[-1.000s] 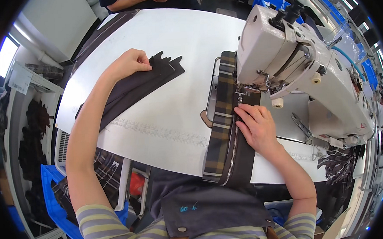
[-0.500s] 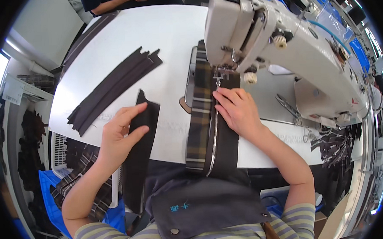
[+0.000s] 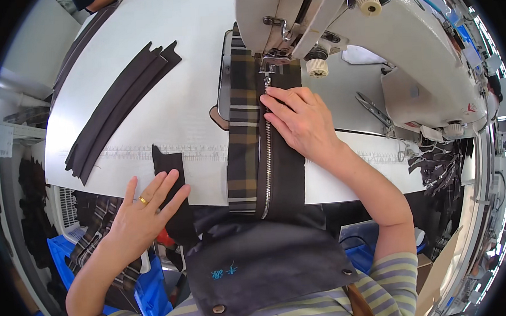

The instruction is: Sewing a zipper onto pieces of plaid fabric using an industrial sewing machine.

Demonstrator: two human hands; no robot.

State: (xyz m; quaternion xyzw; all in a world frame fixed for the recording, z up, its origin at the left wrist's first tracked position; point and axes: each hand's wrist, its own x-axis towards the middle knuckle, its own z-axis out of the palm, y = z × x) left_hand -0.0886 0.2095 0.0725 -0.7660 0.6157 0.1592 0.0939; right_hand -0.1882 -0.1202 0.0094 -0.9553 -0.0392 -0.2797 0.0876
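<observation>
A black strip with a metal zipper (image 3: 269,151) lies against a plaid fabric strip (image 3: 243,158). Both run under the presser foot (image 3: 267,71) of a sewing machine (image 3: 413,52). My right hand (image 3: 303,118) is closed at the zipper's teeth, just below the zipper slider (image 3: 268,81), its fingertips bent onto the zipper and the thumb lowest. My left hand (image 3: 147,212), with a ring on one finger, is open with fingers spread. Its fingertips touch a loose black cloth piece (image 3: 170,162) that hangs over the table's front edge.
Folded black strips (image 3: 121,105) lie on the white table (image 3: 194,75). Scissors (image 3: 374,108) rest right of the needle, beside the machine's base. Fabric scraps (image 3: 434,168) hang at the right edge. A white basket (image 3: 67,210) and a blue bin (image 3: 151,289) stand at lower left.
My left hand has moved down and left, and its fingers have spread from their grip on the black cloth piece. That piece has slid lower. My right hand stays at the zipper.
</observation>
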